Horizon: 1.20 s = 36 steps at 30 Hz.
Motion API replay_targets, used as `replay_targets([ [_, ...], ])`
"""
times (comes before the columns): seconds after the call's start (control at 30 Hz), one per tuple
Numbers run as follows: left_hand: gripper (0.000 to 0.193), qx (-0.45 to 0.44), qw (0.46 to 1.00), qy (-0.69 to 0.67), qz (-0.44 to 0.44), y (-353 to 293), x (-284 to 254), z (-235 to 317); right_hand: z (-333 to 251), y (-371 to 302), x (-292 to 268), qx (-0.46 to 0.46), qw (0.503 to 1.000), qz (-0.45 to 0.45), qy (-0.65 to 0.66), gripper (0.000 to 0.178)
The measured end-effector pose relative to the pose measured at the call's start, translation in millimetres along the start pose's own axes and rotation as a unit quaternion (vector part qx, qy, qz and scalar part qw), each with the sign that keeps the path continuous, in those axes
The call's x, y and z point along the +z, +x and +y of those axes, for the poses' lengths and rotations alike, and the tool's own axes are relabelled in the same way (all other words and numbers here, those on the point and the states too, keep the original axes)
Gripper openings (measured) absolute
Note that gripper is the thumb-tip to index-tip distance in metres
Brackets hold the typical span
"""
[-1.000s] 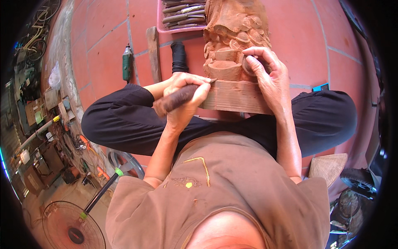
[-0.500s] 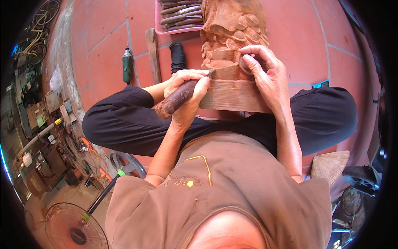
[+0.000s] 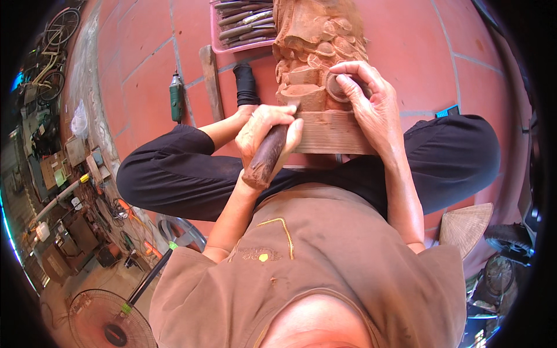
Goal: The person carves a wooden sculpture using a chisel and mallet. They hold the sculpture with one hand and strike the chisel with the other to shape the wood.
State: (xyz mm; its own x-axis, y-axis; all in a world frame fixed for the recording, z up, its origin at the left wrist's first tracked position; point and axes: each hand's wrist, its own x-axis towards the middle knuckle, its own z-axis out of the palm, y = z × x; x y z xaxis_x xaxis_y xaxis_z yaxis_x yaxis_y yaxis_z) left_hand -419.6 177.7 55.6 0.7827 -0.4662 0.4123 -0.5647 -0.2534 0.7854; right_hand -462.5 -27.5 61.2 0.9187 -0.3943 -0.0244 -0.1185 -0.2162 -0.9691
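A reddish-brown wood carving (image 3: 316, 52) lies in front of my crossed legs, its plain block base (image 3: 333, 136) towards me. My left hand (image 3: 261, 129) is wrapped round the dark wooden handle of a carving chisel (image 3: 267, 158). The chisel's short metal tip meets the carving beside a flat, oval-topped part, just above the base. My right hand (image 3: 374, 104) steadies the carving's right side, thumb and fingers curled around a round, disc-like part (image 3: 335, 88). Part of that disc is hidden under the fingers.
Beyond my left foot stands a pink tray (image 3: 216, 40) of several wood-handled chisels. A wooden bar (image 3: 211, 81) and a green rotary tool (image 3: 176, 97) lie on the red tiles. A blue object (image 3: 447, 111) lies by my right knee; a fan (image 3: 110, 319) stands at lower left.
My left hand has shifted slightly right, and the chisel handle has swung from slanting left to more nearly upright in the picture. My right hand keeps its hold on the carving.
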Motion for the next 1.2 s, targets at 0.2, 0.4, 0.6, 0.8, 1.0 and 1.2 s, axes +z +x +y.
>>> replay_targets([
  [0.2,0.021,0.033,0.997,-0.033,-0.068,10,-10,-13,-3,0,-7,0.014,1.0,0.012,-0.002,0.015],
  [0.4,0.021,0.014,0.998,0.053,-0.029,1,1,12,-1,-4,-9,-0.064,0.984,0.045,-0.159,0.012],
  [0.6,0.02,-0.051,0.998,-0.001,-0.023,11,-1,5,0,-9,-10,-0.109,0.975,0.012,-0.195,0.012],
  [0.8,0.023,-0.001,0.999,0.043,-0.027,1,6,16,6,-12,-12,-0.127,0.97,0.021,-0.208,0.016],
  [1.0,0.022,-0.032,0.999,0.029,-0.022,16,8,20,4,-12,-14,-0.124,0.969,0.021,-0.215,0.027],
  [1.2,0.022,0.053,0.992,0.094,-0.072,13,11,29,4,-13,-17,-0.126,0.967,0.017,-0.223,0.027],
])
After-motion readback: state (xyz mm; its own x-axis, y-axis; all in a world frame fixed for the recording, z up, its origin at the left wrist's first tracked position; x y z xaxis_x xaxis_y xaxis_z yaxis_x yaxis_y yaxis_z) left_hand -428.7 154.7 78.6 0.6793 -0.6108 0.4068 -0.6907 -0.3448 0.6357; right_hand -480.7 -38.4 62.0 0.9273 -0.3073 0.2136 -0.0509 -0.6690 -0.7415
